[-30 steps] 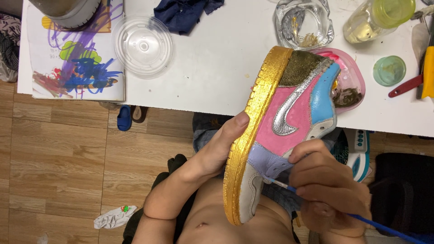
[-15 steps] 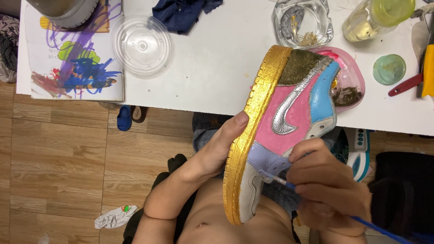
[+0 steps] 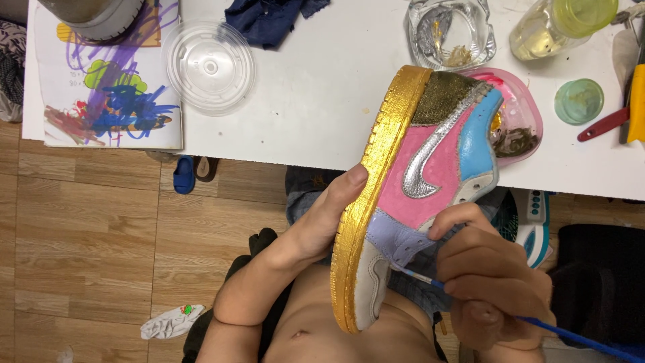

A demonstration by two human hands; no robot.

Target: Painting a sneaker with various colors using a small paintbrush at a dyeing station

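The fingers of the left hand (image 3: 322, 218) lie hidden behind the gold-soled painted sneaker (image 3: 416, 195); the blue-handled thin paintbrush (image 3: 537, 326) runs off the bottom right corner; the yellow-lidded clear plastic bottle (image 3: 557, 23) and grey round pot (image 3: 94, 13) are cut by the top edge

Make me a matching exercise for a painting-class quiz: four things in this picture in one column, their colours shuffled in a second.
Things:
1. sole of the shoe
2. swoosh-shaped patch
3. paintbrush handle
4. small round lid

Colours:
A. silver
B. green
C. gold
D. blue

Pairs: 1-C, 2-A, 3-D, 4-B

The left hand holds the sole; the right hand holds the brush.
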